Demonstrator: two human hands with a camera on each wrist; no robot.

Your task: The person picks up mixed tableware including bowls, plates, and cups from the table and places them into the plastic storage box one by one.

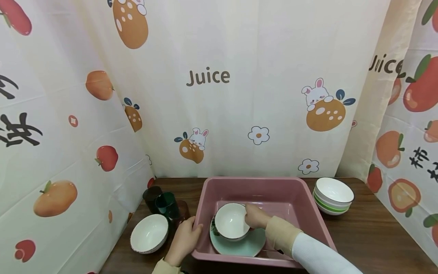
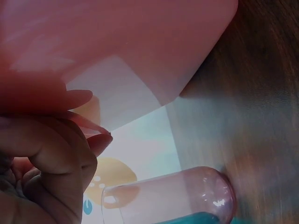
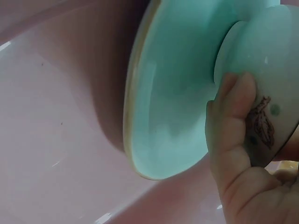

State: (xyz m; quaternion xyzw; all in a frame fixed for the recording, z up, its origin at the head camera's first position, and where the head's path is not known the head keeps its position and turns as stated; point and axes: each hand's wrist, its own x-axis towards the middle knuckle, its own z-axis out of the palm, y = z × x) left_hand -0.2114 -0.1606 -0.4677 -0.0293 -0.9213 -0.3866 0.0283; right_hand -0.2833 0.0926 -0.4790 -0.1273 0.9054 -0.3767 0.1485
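A white bowl (image 1: pixel 232 220) with a dark rim is held by my right hand (image 1: pixel 256 216). The right wrist view shows the fingers (image 3: pixel 233 98) against the bowl's outer side, near a printed pattern. Under the bowl is a pale green plate (image 1: pixel 239 247), inside a pink basin (image 1: pixel 256 183). Whether the bowl touches the plate cannot be told. My left hand (image 1: pixel 184 239) grips the basin's left rim; in the left wrist view its curled fingers (image 2: pixel 60 158) pinch that edge.
Left of the basin are a white bowl (image 1: pixel 149 233), a dark cup (image 1: pixel 152 198), a green cup (image 1: pixel 167 205) and a pinkish clear cup (image 2: pixel 159 198). A stack of bowls (image 1: pixel 333 196) stands right of the basin on the wooden table (image 1: pixel 369 228). Printed curtains (image 1: pixel 239 106) surround the table.
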